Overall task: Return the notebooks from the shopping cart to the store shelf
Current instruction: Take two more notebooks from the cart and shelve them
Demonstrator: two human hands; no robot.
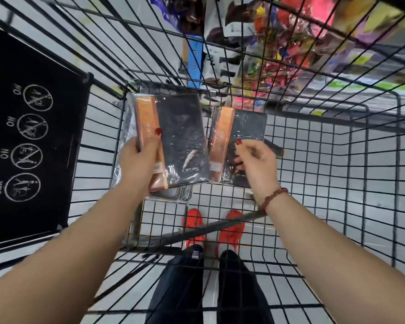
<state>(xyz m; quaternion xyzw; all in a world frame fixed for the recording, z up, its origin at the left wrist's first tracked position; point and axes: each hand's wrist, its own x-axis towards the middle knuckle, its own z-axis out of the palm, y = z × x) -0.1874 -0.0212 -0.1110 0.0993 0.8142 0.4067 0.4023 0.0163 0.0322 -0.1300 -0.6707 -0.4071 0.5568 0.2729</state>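
Note:
I look down into a black wire shopping cart (337, 146). My left hand (139, 162) grips a black notebook (182, 136) with an orange band, sealed in clear plastic, thumb on the band, and holds it above the cart floor. A second, similar notebook (249, 127) lies lower to its right. My right hand (258, 164) is on its near right part, thumb and curled fingers pinching its cover. More plastic-wrapped notebooks (124, 129) lie stacked under the left one.
A black child-seat flap (33, 136) with white pictograms fills the cart's left side. Beyond the cart's far wall hang colourful packaged goods (278, 43) on store shelving. My red shoes (194, 220) and dark trousers show through the wire floor.

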